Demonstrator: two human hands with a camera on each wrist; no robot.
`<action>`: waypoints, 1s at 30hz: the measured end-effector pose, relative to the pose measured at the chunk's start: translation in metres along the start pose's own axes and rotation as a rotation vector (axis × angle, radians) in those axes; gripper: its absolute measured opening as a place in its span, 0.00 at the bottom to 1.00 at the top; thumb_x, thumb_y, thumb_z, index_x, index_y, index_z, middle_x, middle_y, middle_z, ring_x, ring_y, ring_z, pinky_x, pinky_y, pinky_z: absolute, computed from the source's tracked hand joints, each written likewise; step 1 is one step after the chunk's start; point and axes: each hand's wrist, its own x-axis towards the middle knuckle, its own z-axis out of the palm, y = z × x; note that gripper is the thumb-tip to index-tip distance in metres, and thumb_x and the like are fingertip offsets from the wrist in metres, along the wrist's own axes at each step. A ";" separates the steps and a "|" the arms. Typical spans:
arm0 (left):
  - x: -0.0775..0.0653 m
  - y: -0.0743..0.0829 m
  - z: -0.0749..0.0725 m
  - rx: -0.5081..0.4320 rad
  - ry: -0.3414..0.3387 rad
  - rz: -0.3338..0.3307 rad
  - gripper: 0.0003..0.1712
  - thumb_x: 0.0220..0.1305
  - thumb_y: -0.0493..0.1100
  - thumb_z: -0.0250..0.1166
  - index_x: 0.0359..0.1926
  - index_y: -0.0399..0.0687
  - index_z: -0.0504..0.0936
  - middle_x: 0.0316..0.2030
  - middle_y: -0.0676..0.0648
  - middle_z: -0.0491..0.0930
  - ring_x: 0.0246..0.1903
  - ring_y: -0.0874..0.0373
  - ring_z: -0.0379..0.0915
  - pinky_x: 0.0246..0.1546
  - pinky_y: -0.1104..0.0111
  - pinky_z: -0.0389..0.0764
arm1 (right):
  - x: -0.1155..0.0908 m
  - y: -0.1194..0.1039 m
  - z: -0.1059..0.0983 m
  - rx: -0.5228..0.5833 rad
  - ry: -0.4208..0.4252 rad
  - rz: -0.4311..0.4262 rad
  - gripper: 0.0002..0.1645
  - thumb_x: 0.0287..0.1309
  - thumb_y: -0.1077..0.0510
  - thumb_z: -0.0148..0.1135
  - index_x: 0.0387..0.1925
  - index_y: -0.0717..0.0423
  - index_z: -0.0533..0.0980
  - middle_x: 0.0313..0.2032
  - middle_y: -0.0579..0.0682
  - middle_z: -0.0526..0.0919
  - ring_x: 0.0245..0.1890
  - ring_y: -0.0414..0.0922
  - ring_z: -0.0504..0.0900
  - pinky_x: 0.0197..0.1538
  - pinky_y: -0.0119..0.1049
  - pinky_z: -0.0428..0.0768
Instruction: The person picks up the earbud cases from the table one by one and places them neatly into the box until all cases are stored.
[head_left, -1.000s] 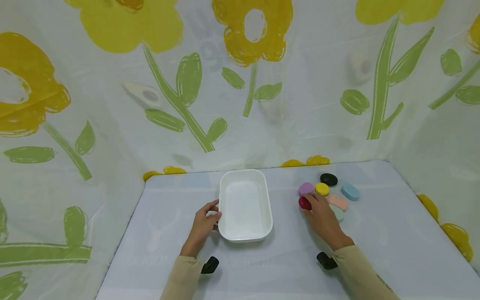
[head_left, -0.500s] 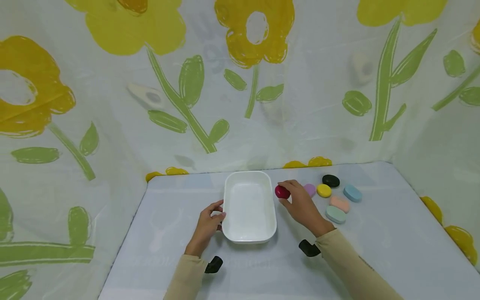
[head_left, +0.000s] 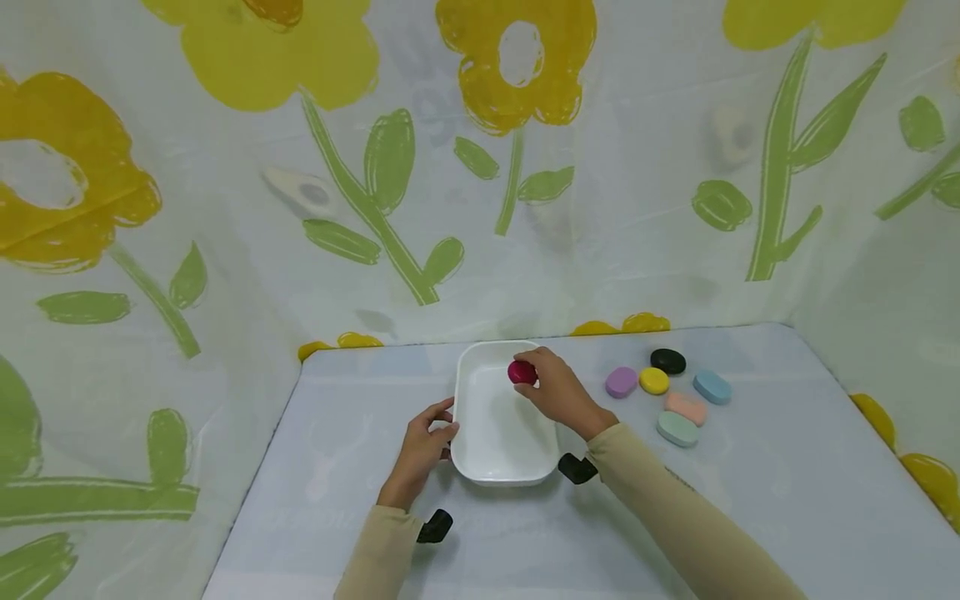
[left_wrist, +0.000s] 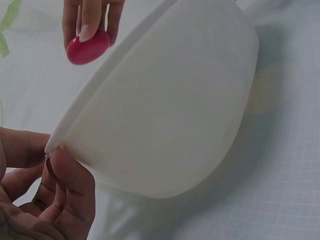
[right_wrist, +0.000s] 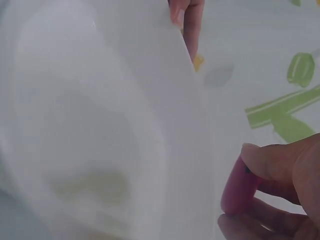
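A white rectangular basin (head_left: 504,433) with rounded corners stands on the table. My left hand (head_left: 420,450) pinches its left rim; the left wrist view shows thumb and finger (left_wrist: 70,170) on either side of the edge. Above the far part of the basin, my right hand (head_left: 558,387) holds a smooth, oval red soap bar (head_left: 521,372) between thumb and fingertips. The right wrist view shows this soap bar (right_wrist: 240,187) edge-on, gripped over the basin's rim. Inside the basin, nothing lies on the visible floor.
To the right lie several more soap bars: purple (head_left: 621,382), yellow (head_left: 654,381), black (head_left: 667,361), blue (head_left: 712,387), peach (head_left: 686,408) and mint (head_left: 678,428). A flower-printed curtain (head_left: 630,208) encloses the table's back and sides.
My right hand has carried the red soap bar leftward from beside the other bars to above the basin. My left hand stays at the basin's left rim.
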 end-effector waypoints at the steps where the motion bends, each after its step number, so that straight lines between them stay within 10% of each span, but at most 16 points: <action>1: 0.000 0.000 0.000 0.004 0.001 0.000 0.28 0.75 0.32 0.63 0.74 0.38 0.73 0.51 0.40 0.73 0.29 0.59 0.76 0.26 0.68 0.80 | 0.003 -0.002 0.002 -0.001 -0.008 0.003 0.29 0.64 0.66 0.73 0.65 0.69 0.76 0.56 0.64 0.80 0.53 0.56 0.82 0.59 0.50 0.85; 30: -0.002 0.002 0.004 0.007 0.009 -0.005 0.28 0.75 0.32 0.62 0.73 0.36 0.73 0.50 0.40 0.73 0.33 0.54 0.75 0.27 0.68 0.82 | 0.050 0.004 0.042 0.043 -0.125 0.249 0.23 0.70 0.61 0.67 0.61 0.70 0.78 0.51 0.64 0.84 0.52 0.57 0.83 0.56 0.47 0.85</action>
